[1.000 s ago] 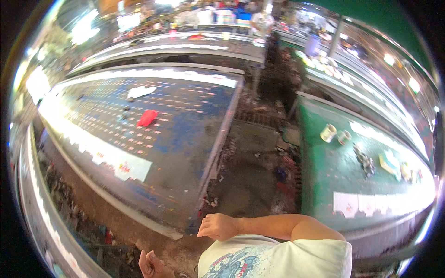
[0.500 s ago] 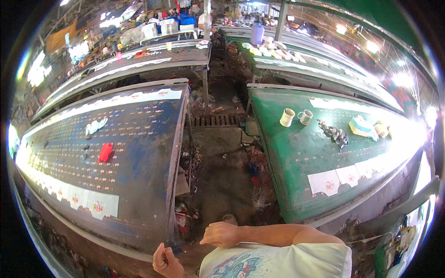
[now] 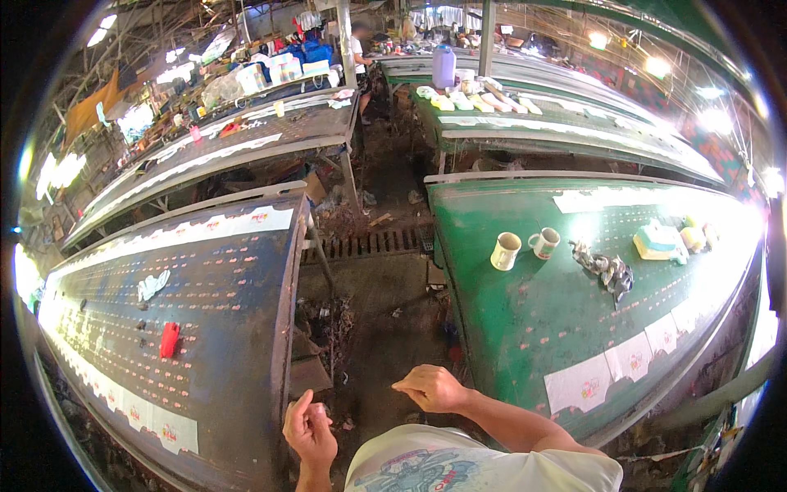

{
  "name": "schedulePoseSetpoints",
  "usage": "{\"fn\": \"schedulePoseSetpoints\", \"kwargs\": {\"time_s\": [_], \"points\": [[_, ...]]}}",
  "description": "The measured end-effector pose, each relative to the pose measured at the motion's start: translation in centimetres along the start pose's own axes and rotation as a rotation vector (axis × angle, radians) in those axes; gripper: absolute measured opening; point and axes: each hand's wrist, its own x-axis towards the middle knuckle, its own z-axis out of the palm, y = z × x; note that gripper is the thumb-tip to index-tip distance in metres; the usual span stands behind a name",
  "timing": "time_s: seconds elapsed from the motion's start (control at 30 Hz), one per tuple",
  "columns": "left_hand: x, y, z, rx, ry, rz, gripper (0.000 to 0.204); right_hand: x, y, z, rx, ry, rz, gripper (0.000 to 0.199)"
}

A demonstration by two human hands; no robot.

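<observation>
My left hand [image 3: 311,430] is raised at the lower edge beside the right end of the dark table [image 3: 238,353]. Its fingers are loosely curled and apart, one pointing up, and it holds nothing. My right hand [image 3: 430,389] hovers in front of my shirt, over the aisle. It is closed in a loose fist with a fingertip pointing left; nothing shows in it. Neither hand touches a table. The green table [image 3: 500,328], to the right, is nearest to it. Two mugs [image 3: 506,251] stand there, along with a crumpled dark cloth [image 3: 605,272] and printed white fabric pieces [image 3: 578,384].
An aisle [image 3: 377,303] with a floor grating [image 3: 361,243] runs between the tables. A red cloth [image 3: 170,339] and a pale cloth [image 3: 152,284] lie on the dark table. Farther tables hold a purple container [image 3: 443,67] and cloth stacks. A person [image 3: 358,61] stands at the back.
Both hands have come up and forward, the right one moving rightward away from the left. My view has tilted and shifted slightly, showing more of the person at the back.
</observation>
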Motion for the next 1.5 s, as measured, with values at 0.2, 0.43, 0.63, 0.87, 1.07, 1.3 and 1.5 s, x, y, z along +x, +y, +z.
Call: {"fn": "schedulePoseSetpoints", "kwargs": {"time_s": [0.2,0.43,0.63,0.87,1.07,1.3,1.5], "points": [[8.2,-0.7,6.9,0.002,-0.185,0.096,0.031,1.1,5.5,-4.8,-0.067,0.056,0.111,0.024],[18.0,-7.5,11.6,0.1,-0.266,0.149,0.034,7.5,11.4,-4.8,-0.051,0.079,0.073,0.024],[27.6,-13.7,18.9,0.026,-0.283,0.099,0.039,17.0,20.0,-8.0,-0.181,0.056,-0.015,0.026],[41.7,-21.8,26.3,-0.08,-0.282,0.128,0.037,28.6,28.9,-10.6,-0.248,0.013,0.108,0.027],[50.9,-26.8,31.9,-0.09,-0.402,0.086,0.036,33.7,35.2,-10.9,-0.254,0.01,0.297,0.021],[58.6,-31.5,35.0,0.504,-0.599,0.097,0.081,41.2,43.3,-12.5,-0.55,-0.056,0.4,0.043],[65.1,-34.4,40.1,0.726,-0.624,0.119,0.101,48.9,55.3,-18.5,-0.855,0.065,0.786,0.093]]}}
